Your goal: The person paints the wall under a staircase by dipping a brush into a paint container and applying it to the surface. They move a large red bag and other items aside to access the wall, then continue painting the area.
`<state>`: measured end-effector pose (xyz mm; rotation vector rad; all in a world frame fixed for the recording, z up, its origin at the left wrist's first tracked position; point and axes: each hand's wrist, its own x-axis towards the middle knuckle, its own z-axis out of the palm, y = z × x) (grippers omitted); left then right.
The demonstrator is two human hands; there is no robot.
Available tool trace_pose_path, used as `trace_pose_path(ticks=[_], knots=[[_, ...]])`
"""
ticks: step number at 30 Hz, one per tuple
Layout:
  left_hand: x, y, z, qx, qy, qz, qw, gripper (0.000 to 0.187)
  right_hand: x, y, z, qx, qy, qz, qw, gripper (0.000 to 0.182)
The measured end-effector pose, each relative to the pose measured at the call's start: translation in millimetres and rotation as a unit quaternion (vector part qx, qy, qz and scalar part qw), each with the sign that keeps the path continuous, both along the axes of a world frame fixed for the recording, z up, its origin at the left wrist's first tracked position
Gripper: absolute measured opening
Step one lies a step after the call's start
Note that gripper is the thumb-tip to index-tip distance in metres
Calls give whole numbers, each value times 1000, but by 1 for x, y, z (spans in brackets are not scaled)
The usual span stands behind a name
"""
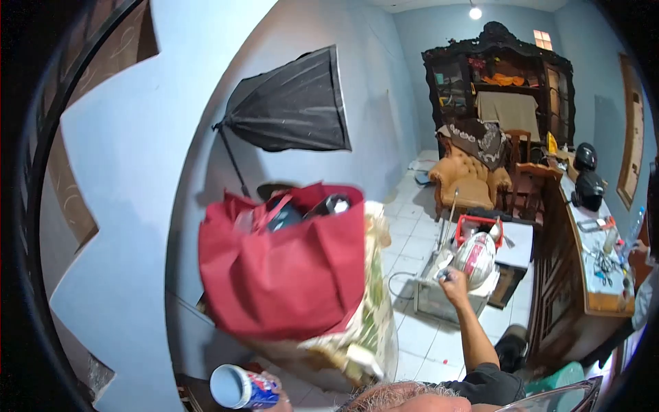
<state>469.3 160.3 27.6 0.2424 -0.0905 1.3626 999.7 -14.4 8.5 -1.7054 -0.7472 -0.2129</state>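
My left hand (280,401), mostly cut off at the bottom edge, is closed around a blue-and-white can (255,391). The can is tilted, its round pale end facing up and left. My right hand (454,287) reaches forward with bent fingers and grips a small, dark bluish thing (443,276) too small to name. Just beyond those fingers is a white helmet (475,259) with red markings, resting on a low grey box-like stand (436,307). A red crate (473,224) is behind the helmet.
A large red bag (285,268) stands left on a cloth-covered surface. Behind it leans a black softbox (292,103). On the right, a wooden counter (590,275) carries black helmets (587,191), tools and a bottle. An armchair (470,182) and dark cabinet are behind. Another person's sleeve (644,299) shows at right.
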Motion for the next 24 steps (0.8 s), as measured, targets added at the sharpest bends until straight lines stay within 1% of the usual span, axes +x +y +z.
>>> trace_pose_path(ticks=[1, 2, 3, 4, 5, 8, 9, 10, 11, 14, 15, 18, 19, 20, 22, 23, 24], knots=[[17, -1, 8, 4, 13, 54, 998, 77, 18, 3, 0, 19, 11, 36, 999, 5], [28, 0, 14, 6, 25, 99, 995, 76, 33, -4, -3, 1, 43, 39, 998, 6], [40, 1, 22, 8, 35, 135, 990, 75, 40, -12, 3, 20, 87, 75, 993, 7], [50, 2, 28, 9, 48, 168, 985, 74, 55, -19, -5, 3, 85, 89, 992, 10], [57, 2, 34, 13, 55, 199, 978, 73, 62, -27, -16, 34, 140, 100, 985, 8], [68, 4, 45, 28, 77, 269, 960, 71, 77, -41, -16, 30, 174, 109, 978, 10], [67, 4, 47, 33, 79, 289, 953, 70, 88, -34, -25, 8, 171, 113, 979, 11], [65, 3, 46, 42, 81, 307, 947, 69, 99, -21, -34, -15, 168, 124, 978, 11], [61, 2, 44, 54, 81, 323, 941, 69, 96, -4, -19, -6, 150, 133, 980, 13], [45, -6, 30, 101, 70, 351, 928, 67, 92, 48, -6, -20, 176, 214, 961, 11], [47, -14, 35, 86, 80, 370, 921, 68, 91, 65, -16, -21, 143, 229, 963, 7], [55, -22, 46, 56, 100, 397, 911, 76, 62, 76, 5, -47, 158, 278, 946, 4], [57, -23, 48, 46, 105, 414, 903, 79, 55, 80, -4, -44, 185, 292, 937, 4], [42, -17, 30, 112, 90, 375, 916, 77, 47, 85, -15, -17, 169, 304, 937, 4], [39, -20, 21, -9, 136, 440, 888, 75, 40, 89, -25, -86, 159, 325, 928, 7], [41, -21, 19, -30, 238, 518, 821, 72, 36, 93, -26, -117, 154, 322, 927, 8], [45, -23, 20, -69, 332, 586, 736, 70, 32, 95, -22, -150, 147, 317, 925, 9]])
